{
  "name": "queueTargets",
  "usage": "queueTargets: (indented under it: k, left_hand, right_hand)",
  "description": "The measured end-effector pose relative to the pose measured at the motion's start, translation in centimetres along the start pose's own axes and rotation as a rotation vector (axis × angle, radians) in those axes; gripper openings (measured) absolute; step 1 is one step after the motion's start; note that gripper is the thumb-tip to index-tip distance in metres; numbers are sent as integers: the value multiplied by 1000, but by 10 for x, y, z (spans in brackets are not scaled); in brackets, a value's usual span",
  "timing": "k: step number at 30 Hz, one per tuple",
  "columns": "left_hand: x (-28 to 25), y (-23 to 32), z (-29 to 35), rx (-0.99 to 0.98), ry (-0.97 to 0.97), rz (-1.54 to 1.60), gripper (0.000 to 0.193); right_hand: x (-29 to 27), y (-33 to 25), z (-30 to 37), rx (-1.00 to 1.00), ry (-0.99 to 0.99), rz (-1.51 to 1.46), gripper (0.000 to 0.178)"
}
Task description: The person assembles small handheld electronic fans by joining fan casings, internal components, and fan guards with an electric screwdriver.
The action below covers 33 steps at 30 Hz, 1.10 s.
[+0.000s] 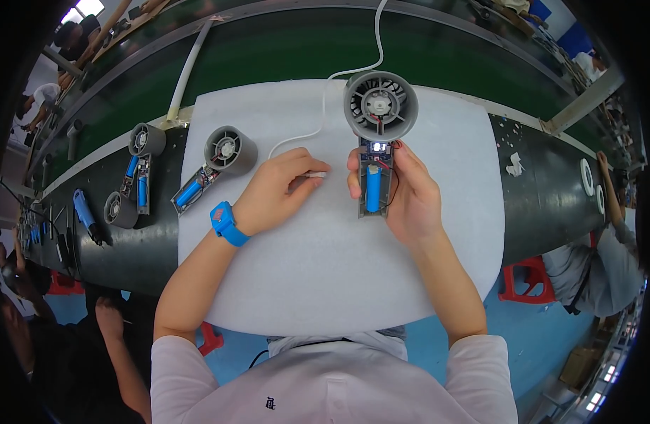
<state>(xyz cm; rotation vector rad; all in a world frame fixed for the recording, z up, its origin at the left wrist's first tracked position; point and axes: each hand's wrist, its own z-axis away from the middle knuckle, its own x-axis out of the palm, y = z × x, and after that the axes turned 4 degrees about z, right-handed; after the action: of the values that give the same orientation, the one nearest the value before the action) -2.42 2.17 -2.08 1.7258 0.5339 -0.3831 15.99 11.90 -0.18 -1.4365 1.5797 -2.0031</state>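
Note:
My right hand is closed around the open handle of a grey handheld fan, its round head pointing away from me. A blue battery, thin red and black wires and a lit digit display show inside the handle. My left hand pinches the white plug of a cable a short way left of that fan, apart from it. The cable runs back over the far edge. A blue strap circles my left wrist. Left of that hand, a second open fan lies on the white mat.
A white foam mat covers the table before me. On the dark bench to the left lie more open fans and a blue electric screwdriver. Crumpled paper and white rings lie right. Other people sit at both sides.

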Motion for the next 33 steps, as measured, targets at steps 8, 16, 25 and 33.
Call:
queueTargets:
  k: [8, 16, 25, 33]
  left_hand:
    - [0, 0, 0, -1, -4, 9, 17]
    - [-1, 3, -1, 5, -6, -12, 16]
    - [-1, 4, -1, -9, -8, -4, 16]
    - [-1, 3, -1, 7, -1, -9, 16]
  right_hand:
    - [-1, 0, 0, 7, -9, -4, 40]
    - [-1, 1, 1, -17, -30, 91, 40]
    - [4, 0, 4, -36, -36, 197, 40]
    - [5, 0, 3, -50, -6, 157, 36]
